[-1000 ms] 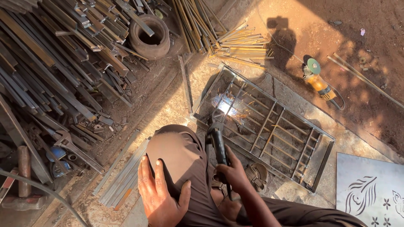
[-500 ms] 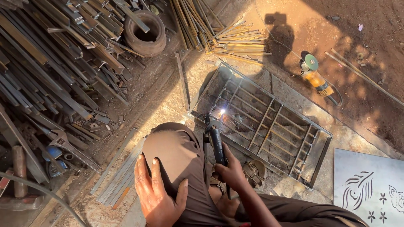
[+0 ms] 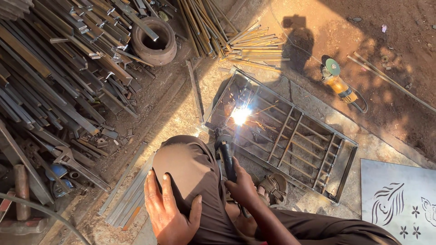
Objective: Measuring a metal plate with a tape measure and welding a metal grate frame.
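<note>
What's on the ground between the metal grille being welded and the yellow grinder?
In the head view, only bare dirt and concrete lie between the metal grille and the yellow grinder; nothing else sits in that stretch.

dirt ground [image 3: 399,104], metal grille [image 3: 290,136], angle grinder [image 3: 338,84]

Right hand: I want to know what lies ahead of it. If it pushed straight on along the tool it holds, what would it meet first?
The right hand grips a welding holder that points at the metal grille. Going straight on, it would likely meet the grille's near corner at the bright arc first, though depth is hard to judge.
</note>
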